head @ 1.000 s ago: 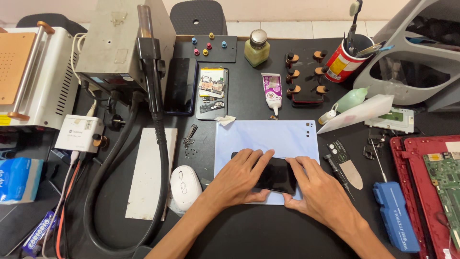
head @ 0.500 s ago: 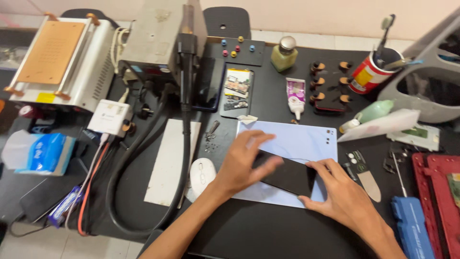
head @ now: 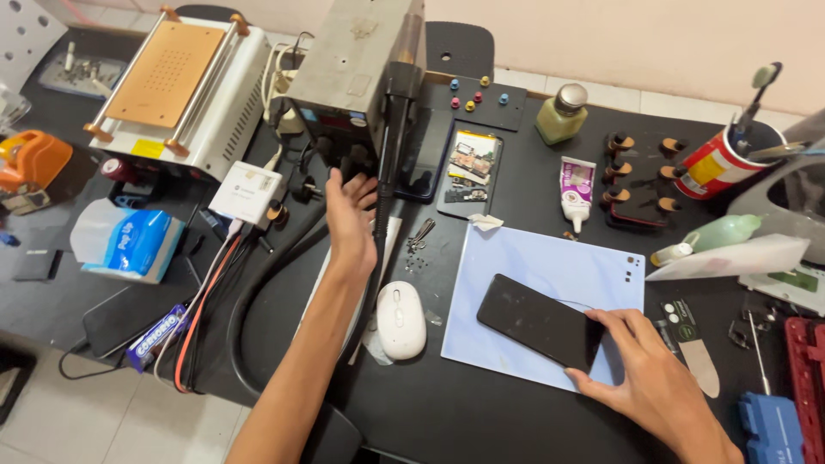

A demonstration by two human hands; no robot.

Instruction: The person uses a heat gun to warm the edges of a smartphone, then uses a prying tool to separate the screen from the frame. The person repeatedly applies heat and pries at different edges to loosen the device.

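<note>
Phone [head: 540, 321] lay flat and screen-up on pale blue mat [head: 550, 275], long axis slanted from upper left down to lower right, upper end pointing toward white mouse [head: 400, 319]. Pinned at its lower right corner by right hand [head: 643, 378], fingers curled loosely over that edge, not wrapped around it. Left hand [head: 351, 215] stretched well away to the left, open with fingers spread, holding nothing, fingertips near dark knobs on grey station [head: 352, 69] and beside black hose [head: 378, 215]. Glue tube [head: 576, 187] and green bottle [head: 560, 113] stood further back on black table [head: 481, 412].
</note>
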